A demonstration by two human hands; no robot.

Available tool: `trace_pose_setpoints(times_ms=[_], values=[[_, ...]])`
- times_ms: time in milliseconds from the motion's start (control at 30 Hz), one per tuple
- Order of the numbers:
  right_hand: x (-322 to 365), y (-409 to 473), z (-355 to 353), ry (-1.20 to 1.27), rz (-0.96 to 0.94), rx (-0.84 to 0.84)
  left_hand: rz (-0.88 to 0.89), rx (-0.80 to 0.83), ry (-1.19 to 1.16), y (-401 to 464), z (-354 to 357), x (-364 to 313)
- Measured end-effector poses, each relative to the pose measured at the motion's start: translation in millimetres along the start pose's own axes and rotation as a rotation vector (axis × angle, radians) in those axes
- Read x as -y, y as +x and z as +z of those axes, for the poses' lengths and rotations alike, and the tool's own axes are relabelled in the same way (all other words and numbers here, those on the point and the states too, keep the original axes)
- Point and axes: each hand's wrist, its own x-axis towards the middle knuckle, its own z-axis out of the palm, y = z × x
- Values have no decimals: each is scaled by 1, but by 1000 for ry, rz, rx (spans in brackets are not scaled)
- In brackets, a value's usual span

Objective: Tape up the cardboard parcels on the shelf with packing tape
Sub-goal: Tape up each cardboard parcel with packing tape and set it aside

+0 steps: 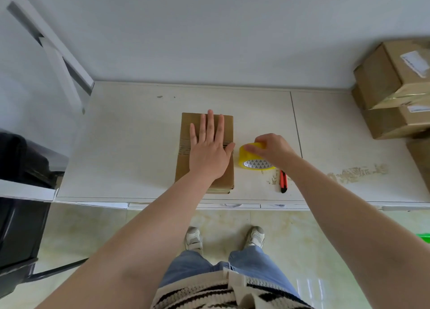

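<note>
- Parcel [204, 150]: plain brown cardboard.
- Tape roll [252, 160]: yellow; core white with grey triangles.
- Knife [283, 181]: red and black.
- Shelf [130, 145]: cream, brownish scuffs at right.
- Stacked boxes [391, 92]: brown, white labels.
- Jeans [193, 269]: blue.
- Top [209, 292]: cream, black stripes.

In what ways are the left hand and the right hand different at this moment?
The left hand lies flat with straight, spread fingers, while the right hand has curled fingers. The left hand presses on top of the cardboard parcel; the right hand has a grip on the yellow tape roll beside the parcel. Both are bare and reach over the same white shelf.
</note>
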Motion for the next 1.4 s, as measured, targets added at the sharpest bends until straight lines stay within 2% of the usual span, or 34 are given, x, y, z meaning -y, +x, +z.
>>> trace_pose_setpoints(times_ms=[200,500,800,867,933,1033,1133,1400], values=[[10,7,-3,-179,20,-24,-13,-2,25,-1,1,-1],[6,9,-2,-126,64,-12,-33,-2,18,-2,-1,-3],[9,4,-4,-200,100,-27,-19,120,-3,3,-9,-1],[6,2,-4,-92,84,-84,-19,81,-5,0,-11,-3],[-6,-4,-7,93,103,-245,-12,31,11,-2,-15,-6],[-40,-19,-7,313,340,-459,15,16,-16,-3,-22,-17],[-72,-33,11,334,514,-405,57,56,-78,-2,-27,-39],[-81,-26,39,235,534,-270,48,132,-106,-3,-25,-60]])
